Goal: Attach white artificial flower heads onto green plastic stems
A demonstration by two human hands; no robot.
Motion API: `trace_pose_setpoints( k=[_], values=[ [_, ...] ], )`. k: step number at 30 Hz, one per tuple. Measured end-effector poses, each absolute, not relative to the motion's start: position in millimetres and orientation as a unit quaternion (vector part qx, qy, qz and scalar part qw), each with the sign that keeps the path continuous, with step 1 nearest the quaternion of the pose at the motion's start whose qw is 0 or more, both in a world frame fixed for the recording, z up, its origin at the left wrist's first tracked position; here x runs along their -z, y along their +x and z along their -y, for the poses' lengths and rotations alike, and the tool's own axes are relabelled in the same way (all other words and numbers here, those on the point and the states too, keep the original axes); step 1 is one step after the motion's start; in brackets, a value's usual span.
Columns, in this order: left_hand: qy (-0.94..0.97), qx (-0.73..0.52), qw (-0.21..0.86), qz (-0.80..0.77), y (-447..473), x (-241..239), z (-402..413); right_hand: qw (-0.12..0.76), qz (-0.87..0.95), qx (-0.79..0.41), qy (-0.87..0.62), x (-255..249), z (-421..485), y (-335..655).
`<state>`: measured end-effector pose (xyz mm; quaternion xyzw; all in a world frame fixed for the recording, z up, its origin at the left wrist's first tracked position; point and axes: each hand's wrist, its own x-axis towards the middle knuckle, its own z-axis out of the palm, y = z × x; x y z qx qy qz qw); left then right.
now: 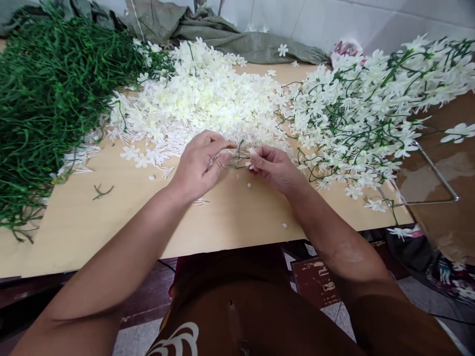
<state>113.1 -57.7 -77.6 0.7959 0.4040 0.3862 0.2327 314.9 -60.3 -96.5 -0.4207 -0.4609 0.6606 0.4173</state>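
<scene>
My left hand (pixel 202 163) is closed in a pinch, with a thin green plastic stem (pixel 240 154) coming out past its thumb and forefinger. Some small whitish bits show in its curled fingers, too small to name. Facing it, my right hand (pixel 274 165) pinches a small white artificial flower (pixel 253 152) between thumb and fingertips. The stem's branches reach toward this flower; whether they touch is hard to make out. Just beyond both hands lies a heap of loose white artificial flowers (pixel 218 99), with white stamens (pixel 163 151) scattered at its front.
A large pile of green stems (pixel 63 84) covers the table's left. Assembled white flowers on stems (pixel 352 118) are heaped at the right, beside a cardboard box (pixel 441 173) and a bent metal rod (pixel 440 168). A loose stem (pixel 103 192) lies on the tabletop (pixel 148 232). Grey-green cloth (pixel 222 39) runs along the back.
</scene>
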Motion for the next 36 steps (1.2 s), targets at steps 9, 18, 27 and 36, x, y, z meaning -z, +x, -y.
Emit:
trace_pose_setpoints(
  k=[9, 18, 27, 36],
  values=[
    [0.733, -0.465, 0.262, -0.422, 103.6, 73.0, 56.5, 0.406, 0.429, -0.704, -0.396, 81.2, 67.8, 312.1],
    [0.644, -0.482, 0.431, -0.408, 103.2, 76.3, 51.9, 0.413, 0.357, -0.751, -0.371, 80.5, 73.1, 303.0],
    [0.592, -0.492, 0.464, -0.438, 97.3, 77.1, 47.6, 0.407, 0.349, -0.77, -0.347, 84.1, 77.8, 305.1],
    [0.513, -0.552, 0.568, -0.332, 76.8, 64.2, 41.4, 0.26, 0.664, -0.596, -0.37, 80.4, 75.4, 304.9]
  ],
)
